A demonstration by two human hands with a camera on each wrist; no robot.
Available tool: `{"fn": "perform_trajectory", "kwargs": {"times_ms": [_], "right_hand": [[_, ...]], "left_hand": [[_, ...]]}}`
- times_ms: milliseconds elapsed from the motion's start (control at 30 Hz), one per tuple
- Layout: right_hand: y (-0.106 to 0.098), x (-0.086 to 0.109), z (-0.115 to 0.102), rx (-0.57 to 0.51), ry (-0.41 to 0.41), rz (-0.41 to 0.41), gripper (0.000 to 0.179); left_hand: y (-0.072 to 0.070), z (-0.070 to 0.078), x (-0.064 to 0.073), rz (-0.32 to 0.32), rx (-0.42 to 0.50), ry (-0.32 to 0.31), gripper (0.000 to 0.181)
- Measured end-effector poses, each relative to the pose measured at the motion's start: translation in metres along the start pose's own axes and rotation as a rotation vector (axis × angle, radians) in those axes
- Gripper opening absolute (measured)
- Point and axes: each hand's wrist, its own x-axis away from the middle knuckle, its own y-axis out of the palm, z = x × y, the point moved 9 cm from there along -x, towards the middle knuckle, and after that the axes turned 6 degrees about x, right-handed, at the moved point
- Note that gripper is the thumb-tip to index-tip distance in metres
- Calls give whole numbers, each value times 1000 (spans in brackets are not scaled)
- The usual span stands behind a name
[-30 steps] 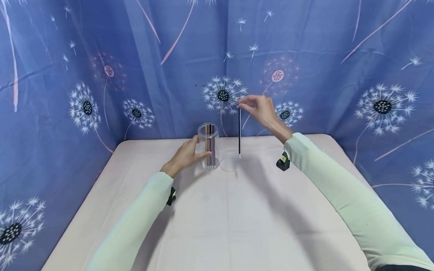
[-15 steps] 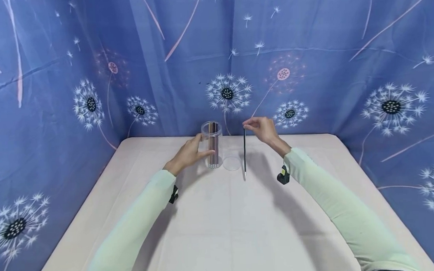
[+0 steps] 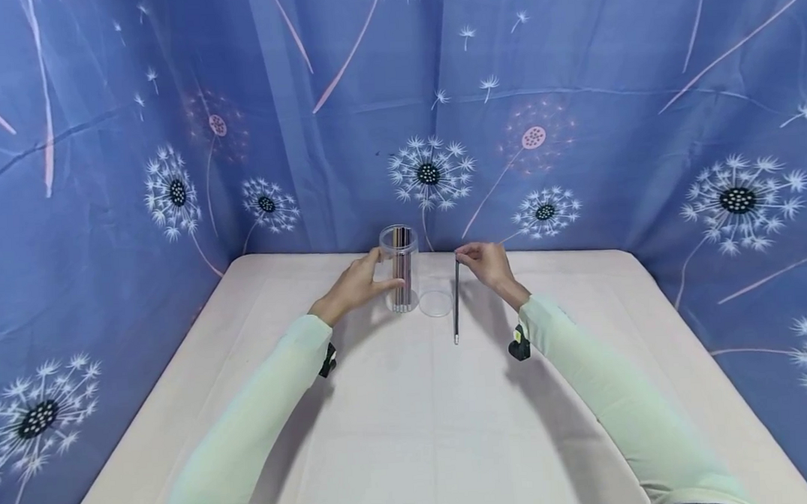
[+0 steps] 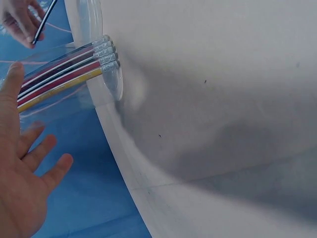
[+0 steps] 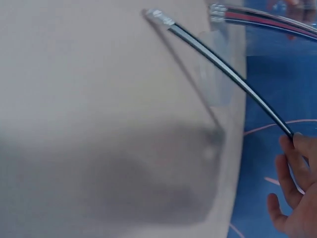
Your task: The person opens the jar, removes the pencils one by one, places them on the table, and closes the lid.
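Note:
My left hand [image 3: 354, 288] grips a clear cylindrical container [image 3: 414, 278] from its left side, thumb across the front. Inside stand several striped pencils [image 4: 64, 79], red, black and yellow among them, with their eraser ends at the bottom. The container is upright at the far side of the table. To its right, my right hand [image 3: 488, 265] pinches a black pencil [image 3: 457, 298] near its upper end, between thumb and fingertips. This pencil hangs nearly upright, its eraser end [image 5: 161, 18] low and close over the table, above its shadow.
A clear round lid [image 3: 436, 304] lies flat on the table between the container and the black pencil. The white-covered table [image 3: 411, 432] ends just behind the container, where a blue dandelion-print curtain [image 3: 346, 172] hangs. A dark wrist camera [image 3: 519, 344] sits beneath the right sleeve.
My right hand has come down with the black pencil, bringing the eraser end close to the table right of the lid. My left hand keeps its grip on the container.

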Motion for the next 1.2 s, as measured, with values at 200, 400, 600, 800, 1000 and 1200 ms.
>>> {"fn": "perform_trajectory", "kwargs": {"times_ms": [200,400,600,800,1000,1200], "right_hand": [[14,5,14,68,42,-11,19],[25,13,17,79,65,-45,19],[33,17,22,95,103,-72,18],[43,19,24,113,116,-103,20],[45,23,28,85,124,-73,18],[43,26,25,69,61,-6,12]], "left_hand": [[0,2,0,2,-2,-1,78],[1,2,-1,-1,-3,-9,80],[1,1,-1,-1,-2,-7,82],[1,-1,0,5,6,-18,81],[2,-1,1,2,-2,-22,84],[2,-1,1,-2,4,-19,81]]}}
